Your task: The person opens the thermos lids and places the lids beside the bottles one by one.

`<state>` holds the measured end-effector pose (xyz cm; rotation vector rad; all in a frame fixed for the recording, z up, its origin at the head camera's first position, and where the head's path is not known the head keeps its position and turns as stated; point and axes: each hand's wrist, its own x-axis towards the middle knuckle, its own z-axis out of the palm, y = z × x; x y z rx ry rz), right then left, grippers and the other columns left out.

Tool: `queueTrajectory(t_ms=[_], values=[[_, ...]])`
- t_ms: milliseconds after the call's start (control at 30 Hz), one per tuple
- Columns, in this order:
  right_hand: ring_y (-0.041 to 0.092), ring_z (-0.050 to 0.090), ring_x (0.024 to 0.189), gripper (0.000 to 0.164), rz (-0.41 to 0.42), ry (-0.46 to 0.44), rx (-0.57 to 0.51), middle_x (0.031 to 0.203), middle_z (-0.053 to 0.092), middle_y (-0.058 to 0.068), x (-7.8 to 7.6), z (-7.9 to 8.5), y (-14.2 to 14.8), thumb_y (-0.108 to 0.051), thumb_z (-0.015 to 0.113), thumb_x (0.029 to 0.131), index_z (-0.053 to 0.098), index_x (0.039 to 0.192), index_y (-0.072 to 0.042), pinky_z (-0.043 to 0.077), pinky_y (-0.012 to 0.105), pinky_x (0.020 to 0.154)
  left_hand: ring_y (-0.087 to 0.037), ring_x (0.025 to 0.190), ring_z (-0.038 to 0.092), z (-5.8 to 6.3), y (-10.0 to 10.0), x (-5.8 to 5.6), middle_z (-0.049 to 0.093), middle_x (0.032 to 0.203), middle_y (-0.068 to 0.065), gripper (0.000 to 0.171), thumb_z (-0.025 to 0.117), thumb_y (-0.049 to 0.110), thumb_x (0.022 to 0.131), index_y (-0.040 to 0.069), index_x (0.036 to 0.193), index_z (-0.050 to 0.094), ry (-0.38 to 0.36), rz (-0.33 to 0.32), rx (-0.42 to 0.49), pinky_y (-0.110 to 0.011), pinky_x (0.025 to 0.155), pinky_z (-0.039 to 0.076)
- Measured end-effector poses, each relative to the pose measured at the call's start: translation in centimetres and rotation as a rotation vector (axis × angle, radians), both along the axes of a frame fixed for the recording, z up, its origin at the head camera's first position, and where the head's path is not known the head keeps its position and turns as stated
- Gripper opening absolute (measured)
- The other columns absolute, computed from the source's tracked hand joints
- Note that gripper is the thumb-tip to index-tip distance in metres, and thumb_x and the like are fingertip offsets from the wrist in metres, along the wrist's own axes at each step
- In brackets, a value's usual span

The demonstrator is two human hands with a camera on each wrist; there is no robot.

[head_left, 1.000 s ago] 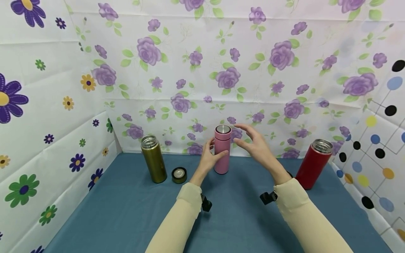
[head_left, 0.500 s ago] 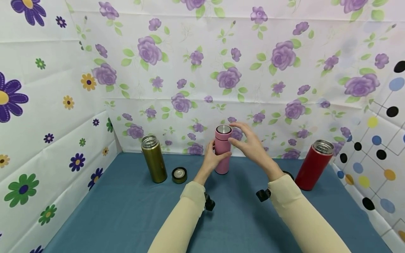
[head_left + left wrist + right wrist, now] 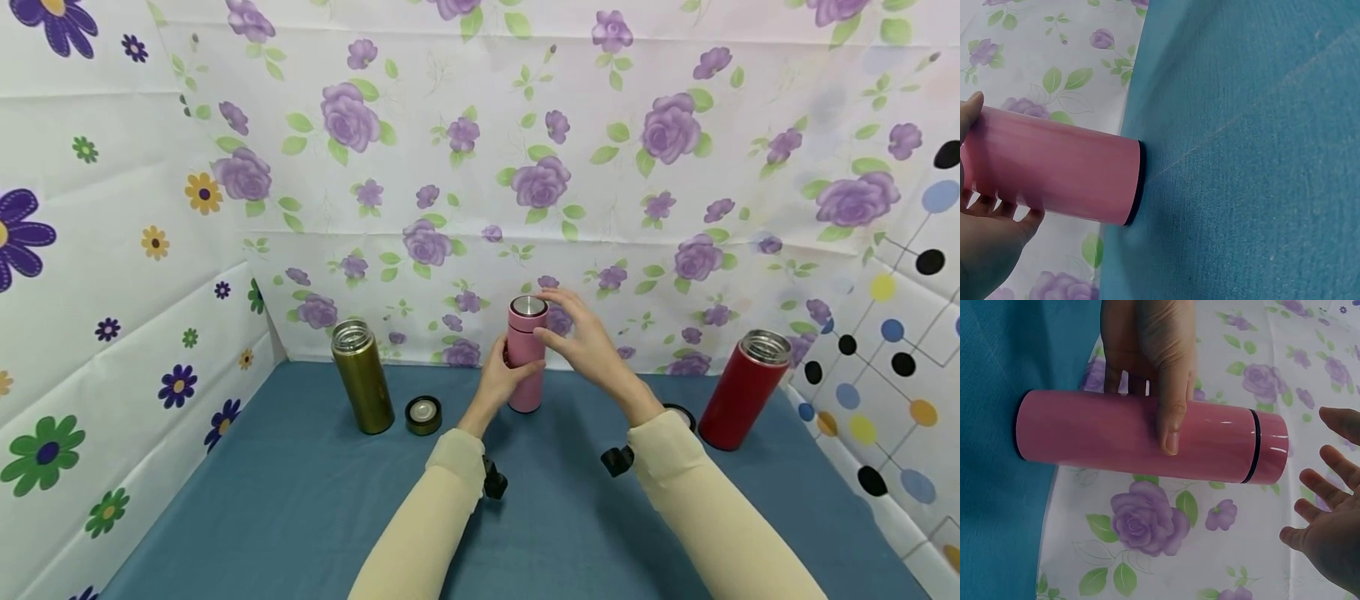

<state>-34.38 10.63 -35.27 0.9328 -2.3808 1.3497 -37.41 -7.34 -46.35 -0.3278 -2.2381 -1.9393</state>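
A pink thermos bottle [image 3: 525, 348] stands upright on the blue cloth near the back wall. Its pink lid [image 3: 527, 322] with a silver top is on. My left hand [image 3: 500, 382] grips the bottle's body from the left, thumb across the front. In the left wrist view the bottle's dark base edge [image 3: 1137, 187] meets the cloth. Beside the lid, my right hand [image 3: 592, 346] has its fingers spread; the right wrist view shows a gap between those fingers [image 3: 1327, 490] and the lid.
An uncapped gold thermos [image 3: 363, 379] stands at the left, with a dark round cap [image 3: 423, 415] beside it. To the right stands an uncapped red thermos [image 3: 742, 396]; a dark round cap [image 3: 686, 415] is partly hidden by my right sleeve. Patterned cloth walls [image 3: 450, 192] enclose the table.
My right hand has moved left, closer to the pink bottle's lid. The left hand keeps its grip and the bottle stays in place.
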Motion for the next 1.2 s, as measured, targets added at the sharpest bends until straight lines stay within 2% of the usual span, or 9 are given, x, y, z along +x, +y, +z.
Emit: queueTrajectory(t_ms=[367, 733, 933, 1200], values=[[0.032, 0.022, 0.157, 0.057, -0.003, -0.004, 0.006, 0.164, 0.036, 0.014, 0.3, 0.4, 0.1, -0.022, 0.069, 0.103, 0.048, 0.155, -0.009, 0.025, 0.066, 0.12, -0.032, 0.122, 0.062, 0.2, 0.1, 0.1, 0.061, 0.136, -0.014, 0.073, 0.084, 0.031, 0.091, 0.012, 0.152, 0.048, 0.011, 0.012, -0.021, -0.052, 0.104, 0.051], [0.032, 0.024, 0.156, 0.058, -0.003, 0.006, 0.009, 0.164, 0.036, 0.011, 1.5, 1.4, 0.7, -0.021, 0.07, 0.102, 0.048, 0.155, -0.012, 0.024, 0.067, 0.12, -0.031, 0.123, 0.062, 1.5, 0.9, 1.5, 0.06, 0.141, -0.01, 0.076, 0.083, 0.036, 0.091, 0.018, 0.155, 0.047, 0.015, -0.029, -0.044, -0.052, 0.102, 0.053], [0.031, 0.031, 0.154, 0.057, 0.024, 0.05, -0.01, 0.162, 0.04, 0.009, 2.7, 2.2, 1.5, -0.018, 0.07, 0.102, 0.05, 0.154, -0.014, 0.026, 0.067, 0.119, -0.028, 0.118, 0.065, 2.6, 1.0, 3.0, 0.064, 0.135, -0.01, 0.067, 0.083, 0.03, 0.092, 0.016, 0.15, 0.052, 0.065, -0.093, -0.041, -0.049, 0.099, 0.055], [0.027, 0.04, 0.149, 0.055, 0.052, 0.136, -0.012, 0.157, 0.048, 0.006, 4.9, 3.4, 2.1, -0.015, 0.072, 0.101, 0.052, 0.153, -0.017, 0.03, 0.064, 0.118, -0.024, 0.114, 0.067, 4.6, 0.7, 6.0, 0.065, 0.13, -0.007, 0.065, 0.083, 0.029, 0.092, 0.016, 0.148, 0.053, 0.082, -0.143, -0.036, -0.046, 0.096, 0.057]])
